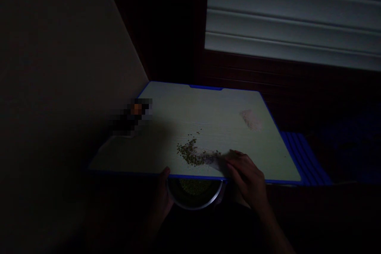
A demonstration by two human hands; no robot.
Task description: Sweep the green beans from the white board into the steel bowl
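A pale board with a blue rim (190, 87) lies in dim light. On it near the front is a heap of small green beans (189, 154) mixed with some whitish grains. My left hand (162, 198) is wrapped round a metal bowl (195, 195) held under the board's front edge; green beans lie in the bowl. My right hand (247, 176) rests on the board just right of the heap, fingers together and curled, fingertips at the whitish grains.
A small pile of pale pinkish grains (251, 120) sits at the board's far right. A dark object with an orange spot (135, 111) lies at the left edge. A wall stands left, a ribbed white blind (294, 16) behind, a blue ribbed surface (303, 158) right.
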